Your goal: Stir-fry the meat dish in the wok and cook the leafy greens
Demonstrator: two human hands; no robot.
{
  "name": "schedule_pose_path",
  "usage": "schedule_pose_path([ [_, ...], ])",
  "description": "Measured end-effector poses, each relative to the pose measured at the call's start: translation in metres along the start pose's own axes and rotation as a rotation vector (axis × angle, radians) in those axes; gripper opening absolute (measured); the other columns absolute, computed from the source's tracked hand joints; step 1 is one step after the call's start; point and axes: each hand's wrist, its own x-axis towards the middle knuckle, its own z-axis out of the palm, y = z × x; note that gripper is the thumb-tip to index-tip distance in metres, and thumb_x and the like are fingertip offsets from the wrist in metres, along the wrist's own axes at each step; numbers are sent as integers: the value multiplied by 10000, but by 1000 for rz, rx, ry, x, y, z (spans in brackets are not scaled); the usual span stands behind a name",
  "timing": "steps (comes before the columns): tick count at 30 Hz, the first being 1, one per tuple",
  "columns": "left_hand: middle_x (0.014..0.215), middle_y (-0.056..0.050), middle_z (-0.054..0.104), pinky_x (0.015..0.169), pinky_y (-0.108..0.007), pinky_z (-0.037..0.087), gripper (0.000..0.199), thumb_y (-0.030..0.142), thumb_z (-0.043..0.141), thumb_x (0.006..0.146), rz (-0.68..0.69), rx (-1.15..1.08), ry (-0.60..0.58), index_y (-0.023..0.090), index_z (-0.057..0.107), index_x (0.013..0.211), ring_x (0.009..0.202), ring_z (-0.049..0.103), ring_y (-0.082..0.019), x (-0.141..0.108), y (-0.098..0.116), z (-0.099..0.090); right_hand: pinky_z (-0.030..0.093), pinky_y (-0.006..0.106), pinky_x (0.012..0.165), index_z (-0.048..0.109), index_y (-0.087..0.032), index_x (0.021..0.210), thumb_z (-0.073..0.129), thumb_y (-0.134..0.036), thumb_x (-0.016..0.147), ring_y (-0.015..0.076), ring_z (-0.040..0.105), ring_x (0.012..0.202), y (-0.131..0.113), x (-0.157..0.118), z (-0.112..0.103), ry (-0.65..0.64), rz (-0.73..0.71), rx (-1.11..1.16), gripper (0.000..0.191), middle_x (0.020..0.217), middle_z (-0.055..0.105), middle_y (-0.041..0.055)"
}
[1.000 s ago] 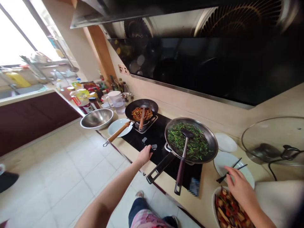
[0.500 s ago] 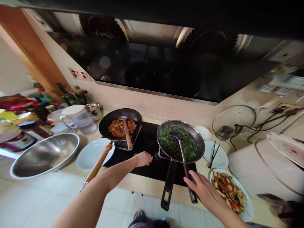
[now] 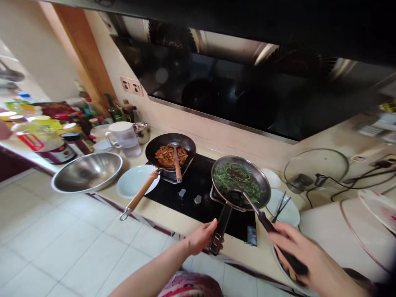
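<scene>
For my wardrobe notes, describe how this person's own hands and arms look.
The left hand and right hand are both ungloved. The left forearm is bare, with no sleeve in view; the right one blurs toward the picture's edge. Pink patterned clothing shows at the bottom.

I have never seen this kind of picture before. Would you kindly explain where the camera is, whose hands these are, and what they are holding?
There is no machine here: these are a person's own bare hands, seen by one camera worn on the head, looking forward and down. The left hand grips the handle of a pan of leafy greens. The right hand holds a spatula, its far end in that pan. On the black hob there is also a dark wok of chopped food, with a wooden-handled turner in it. Further left are a pale plate and a metal bowl.
</scene>
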Motion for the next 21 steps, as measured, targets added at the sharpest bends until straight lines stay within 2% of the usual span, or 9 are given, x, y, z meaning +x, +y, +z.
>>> schedule_pose_path([
  [1, 848, -95, 669, 653, -363, 545, 577, 645, 214, 910, -54, -211, -58, 170, 518, 1030, 735, 687, -217, 0, 8, 8, 543, 233, 756, 678, -270, 1106, 531, -231, 836, 182, 667, 921, 5, 15, -7, -24, -31, 22, 310, 1155, 625, 84],
  [3, 770, -69, 665, 593, -332, 541, 447, 574, 529, 838, -174, -598, -100, 155, 530, 994, 648, 678, -203, 1, 22, 19, 524, 259, 801, 681, -260, 1036, 536, -246, 879, 177, 653, 908, 19, 39, -25, 112, 9, 35, 214, 1048, 643, 63],
  [4, 708, -50, 652, 534, -296, 519, 402, 491, 641, 786, -214, -714, -87, 145, 542, 965, 573, 651, -182, 2, 27, 23, 519, 265, 793, 679, -259, 1010, 558, -262, 880, 176, 650, 885, 28, 47, -34, 196, 31, 25, 178, 1001, 650, 50],
  [6, 593, -3, 599, 409, -211, 414, 322, 364, 706, 745, -231, -772, -36, 131, 564, 914, 428, 542, -113, 4, 33, 29, 512, 270, 744, 678, -252, 960, 605, -298, 857, 176, 645, 817, 44, 55, -48, 365, 82, -26, 135, 917, 661, 29],
  [8, 538, 39, 539, 355, -165, 304, 270, 321, 700, 744, -220, -778, -7, 131, 567, 882, 371, 435, -60, 4, 33, 32, 508, 279, 706, 683, -236, 919, 615, -310, 844, 176, 640, 761, 55, 52, -52, 467, 105, -67, 125, 857, 663, 23],
  [11, 535, 64, 503, 347, -141, 231, 281, 313, 723, 711, -216, -796, 16, 137, 563, 862, 373, 381, -31, 2, 29, 36, 516, 295, 719, 686, -219, 933, 595, -269, 864, 180, 637, 780, 55, 34, -38, 488, 87, -31, 125, 880, 649, 44],
  [16, 544, 65, 498, 339, -151, 199, 398, 352, 814, 612, -192, -801, 55, 131, 592, 857, 370, 352, -24, 1, 26, 39, 549, 254, 773, 658, -236, 1085, 572, -140, 874, 169, 657, 895, 28, -13, -4, 377, 0, -37, 247, 1073, 621, 80],
  [18, 545, 66, 490, 341, -149, 196, 416, 357, 833, 600, -189, -797, 66, 129, 609, 865, 378, 352, -22, 2, 27, 39, 552, 264, 816, 645, -236, 1130, 572, -108, 866, 179, 656, 945, 17, -28, 5, 419, -1, -55, 303, 1127, 608, 93],
  [21, 545, 65, 476, 339, -145, 207, 415, 346, 848, 599, -193, -799, 68, 127, 629, 874, 390, 362, -25, 2, 28, 39, 559, 287, 804, 653, -232, 1118, 576, -86, 853, 186, 652, 940, 4, -45, 16, 576, 86, -4, 313, 1075, 622, 87],
])
